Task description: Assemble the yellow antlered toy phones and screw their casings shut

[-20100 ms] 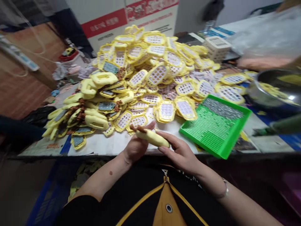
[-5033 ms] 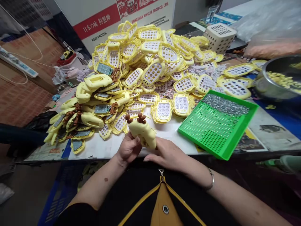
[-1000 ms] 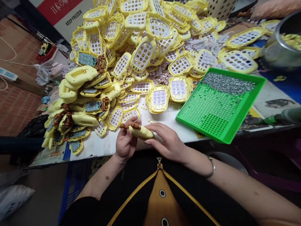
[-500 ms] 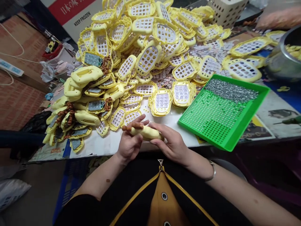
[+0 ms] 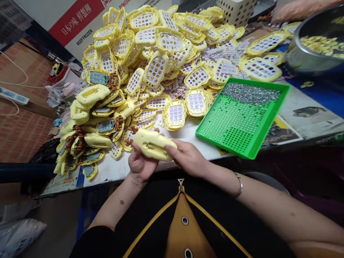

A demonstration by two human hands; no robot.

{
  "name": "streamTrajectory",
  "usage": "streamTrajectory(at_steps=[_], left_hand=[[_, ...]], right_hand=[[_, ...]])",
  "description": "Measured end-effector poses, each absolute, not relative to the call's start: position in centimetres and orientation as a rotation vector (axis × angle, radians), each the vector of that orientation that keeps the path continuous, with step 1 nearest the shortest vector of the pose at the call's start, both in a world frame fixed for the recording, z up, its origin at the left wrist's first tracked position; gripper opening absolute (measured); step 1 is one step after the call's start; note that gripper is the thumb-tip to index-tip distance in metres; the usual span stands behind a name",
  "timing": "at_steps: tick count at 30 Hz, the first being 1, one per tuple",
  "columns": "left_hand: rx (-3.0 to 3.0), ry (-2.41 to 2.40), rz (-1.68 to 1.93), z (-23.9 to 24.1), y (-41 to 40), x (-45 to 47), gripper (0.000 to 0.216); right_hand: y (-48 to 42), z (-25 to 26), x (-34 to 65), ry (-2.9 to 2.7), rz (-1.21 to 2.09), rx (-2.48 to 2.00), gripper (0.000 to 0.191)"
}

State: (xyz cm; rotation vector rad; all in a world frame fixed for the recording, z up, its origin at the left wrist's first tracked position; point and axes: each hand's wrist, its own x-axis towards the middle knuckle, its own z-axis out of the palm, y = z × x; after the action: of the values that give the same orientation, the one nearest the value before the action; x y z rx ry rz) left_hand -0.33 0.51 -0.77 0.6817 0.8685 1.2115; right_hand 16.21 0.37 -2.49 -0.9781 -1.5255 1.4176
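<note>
Between my hands is a yellow plastic toy phone shell [image 5: 153, 144], its back with a long recess facing up. Brown antler-like pieces stick out of its left end. My left hand [image 5: 142, 165] grips it from below at the left. At the right end, my right hand [image 5: 188, 157] pinches it with the thumb on top. Beyond it on the table lie yellow shells with white keypad panels [image 5: 174, 114]. To the left is a stack of similar yellow shells [image 5: 98, 140], some showing grey-green circuit boards and brown pieces.
A green perforated tray [image 5: 228, 134] with a heap of small metal screws [image 5: 249, 94] lies to the right. Behind it stands a metal bowl [image 5: 303, 62] of small yellow parts. A large heap of keypad shells [image 5: 156, 68] fills the back, near a beige perforated basket [image 5: 236, 12].
The yellow shell has been turned from edge-on so its recessed back faces up, and it has moved slightly left. Both hands still hold it. The camera view has shifted a little.
</note>
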Motion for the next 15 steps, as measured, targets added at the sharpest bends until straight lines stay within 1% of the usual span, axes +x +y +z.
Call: streamTrajectory(at_steps=[2, 3, 4, 6, 10, 12, 15], left_hand=[[0.671, 0.878, 1.17, -0.2, 0.5, 0.3, 0.058], [0.663, 0.883, 1.156, 0.0, 0.4, 0.6, 0.064], [0.651, 0.893, 1.151, 0.2, 0.4, 0.8, 0.067], [0.612, 0.929, 1.171, 0.5, 0.4, 1.2, 0.07], [0.47, 1.006, 1.231, 0.4, 0.2, 1.6, 0.065], [0.42, 1.038, 1.245, 0.2, 0.1, 1.8, 0.063], [0.358, 1.094, 1.264, 0.1, -0.2, 2.2, 0.066]], right_hand=[[0.5, -2.2, 16.2, -1.146, 1.973, -0.966, 0.048], [0.6, -2.1, 16.2, -0.981, 2.168, -0.932, 0.048], [0.6, -2.1, 16.3, -0.853, 2.287, -0.903, 0.049], [0.5, -2.2, 16.5, -0.711, 2.357, -0.91, 0.056], [-0.1, -2.7, 17.3, -0.72, 2.408, -0.937, 0.081], [-0.5, -3.0, 17.6, -0.814, 2.463, -0.876, 0.082], [-1.4, -3.4, 17.8, -0.958, 2.462, -0.877, 0.077]])
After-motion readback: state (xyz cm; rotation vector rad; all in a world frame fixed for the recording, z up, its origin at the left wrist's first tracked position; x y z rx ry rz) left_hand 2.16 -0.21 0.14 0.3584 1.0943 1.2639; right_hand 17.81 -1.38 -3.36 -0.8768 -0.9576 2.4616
